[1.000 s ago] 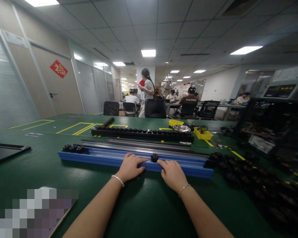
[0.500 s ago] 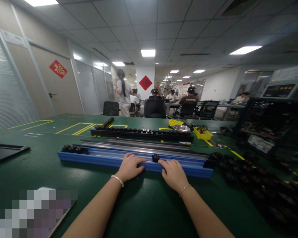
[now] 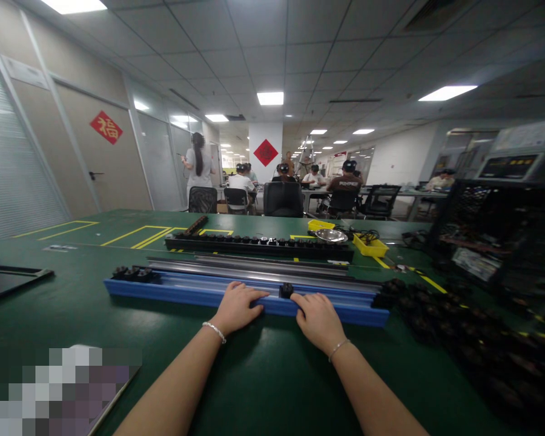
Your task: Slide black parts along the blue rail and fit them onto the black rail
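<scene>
A long blue channel [image 3: 172,292] lies across the green bench in front of me. Inside it, between my hands, sits a small black block [image 3: 286,290]. My left hand [image 3: 240,307] grips the channel's front wall, thumb in front and fingers over the top edge, its index finger stretched toward the block. On the other side, my right hand [image 3: 318,318] also holds the front wall, and its index fingertip meets the block's right side. Several similar black blocks [image 3: 138,274] are at the channel's left end. The undersides of my fingers are hidden.
Behind the channel lie metal rails [image 3: 272,266] and a black strip [image 3: 258,245] with several blocks. A yellow bin [image 3: 370,246] and a metal dish [image 3: 331,235] stand farther back. Many black parts [image 3: 463,327] are heaped at right. A black tray [image 3: 13,281] is at left.
The small black block has shifted very slightly right along the channel. My hands have barely moved. In the background, a standing person has stepped left.
</scene>
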A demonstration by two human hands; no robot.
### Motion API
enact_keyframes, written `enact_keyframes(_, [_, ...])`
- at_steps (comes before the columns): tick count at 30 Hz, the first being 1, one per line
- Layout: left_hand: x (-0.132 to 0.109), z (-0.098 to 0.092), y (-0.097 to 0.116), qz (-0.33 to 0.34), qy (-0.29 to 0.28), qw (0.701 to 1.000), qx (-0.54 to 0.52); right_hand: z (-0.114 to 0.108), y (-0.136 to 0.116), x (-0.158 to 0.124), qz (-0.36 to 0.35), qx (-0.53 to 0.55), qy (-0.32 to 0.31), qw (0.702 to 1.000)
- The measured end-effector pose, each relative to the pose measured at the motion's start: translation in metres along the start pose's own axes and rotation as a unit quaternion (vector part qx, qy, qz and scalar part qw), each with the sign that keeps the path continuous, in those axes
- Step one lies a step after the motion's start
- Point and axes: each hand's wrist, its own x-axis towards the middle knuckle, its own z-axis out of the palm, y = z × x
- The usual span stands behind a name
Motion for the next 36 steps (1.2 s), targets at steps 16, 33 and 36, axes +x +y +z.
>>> enact_keyframes(16, [0.0003,-0.0017,0.0019,-0.001,0.001,1.0,0.002,-0.0005,0.0055,-0.0016,0.017,0.008,0.006,1.0])
enact_keyframes(33, [0.0005,-0.0036,0.0025,-0.002,-0.007,1.0,-0.004,-0.0006,0.0087,-0.0021,0.012,0.008,0.012,1.0])
enact_keyframes(36, [0.0002,-0.0039,0.0024,-0.002,-0.008,1.0,-0.004,-0.0017,0.0084,-0.0018,0.014,0.007,0.009,1.0])
